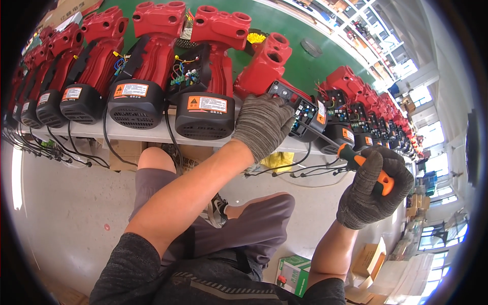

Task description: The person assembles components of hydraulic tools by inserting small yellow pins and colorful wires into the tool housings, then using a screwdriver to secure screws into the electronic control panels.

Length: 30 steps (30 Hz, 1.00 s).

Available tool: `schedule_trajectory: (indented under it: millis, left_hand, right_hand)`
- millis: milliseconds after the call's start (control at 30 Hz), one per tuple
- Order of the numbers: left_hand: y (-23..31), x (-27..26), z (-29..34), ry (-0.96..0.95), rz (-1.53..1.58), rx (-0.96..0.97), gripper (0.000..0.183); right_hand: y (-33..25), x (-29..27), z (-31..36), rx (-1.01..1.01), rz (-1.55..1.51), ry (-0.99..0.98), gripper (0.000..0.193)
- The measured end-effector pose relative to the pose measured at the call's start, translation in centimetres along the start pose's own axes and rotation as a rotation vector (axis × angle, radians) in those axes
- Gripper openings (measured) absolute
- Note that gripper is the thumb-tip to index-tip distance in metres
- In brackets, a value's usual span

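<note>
My right hand (378,185), in a grey knit glove, is closed round the orange and dark green handle of a screwdriver (352,155). Its long shaft runs up and left to the open control box (306,113) of a red pump (264,61), where a circuit board shows. The exact spot the tip touches is too small to make out. My left hand (264,124), gloved alike, lies over the near left side of this box with its fingers curled onto it. Part of the pump's body is hidden behind that hand.
Red pumps with black motor covers (204,116) line the bench (152,133) on both sides. Black power cords (108,137) hang off its front edge. Beyond the pumps, a yellow heap of small parts (255,38) sits on the green surface. Cartons (368,259) stand on the floor at lower right.
</note>
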<state>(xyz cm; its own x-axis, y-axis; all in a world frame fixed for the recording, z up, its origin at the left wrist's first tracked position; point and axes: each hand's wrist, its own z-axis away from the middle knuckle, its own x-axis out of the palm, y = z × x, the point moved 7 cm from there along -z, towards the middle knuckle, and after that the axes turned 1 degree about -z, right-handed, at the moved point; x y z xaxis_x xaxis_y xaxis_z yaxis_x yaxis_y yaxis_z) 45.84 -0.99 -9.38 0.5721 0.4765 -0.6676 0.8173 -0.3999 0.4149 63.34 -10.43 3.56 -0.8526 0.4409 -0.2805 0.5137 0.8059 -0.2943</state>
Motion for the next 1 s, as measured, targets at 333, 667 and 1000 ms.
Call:
schedule_trajectory:
  millis: [333,667,1000]
  left_hand:
    - [-0.2,0.3,-0.1,-0.029,-0.051,-0.019,0.021]
    - [0.0,0.4,-0.1,-0.016,-0.042,-0.014,0.02]
    - [0.3,0.2,-0.4,0.002,-0.056,-0.047,0.018]
  right_hand:
    - [-1.1,1.0,-0.5,-0.063,0.011,-0.016,0.025]
    - [-1.0,1.7,-1.5,-0.043,-0.068,-0.137,0.023]
    - [-5.2,0.8,-2.0,-0.178,0.426,-0.517,0.026]
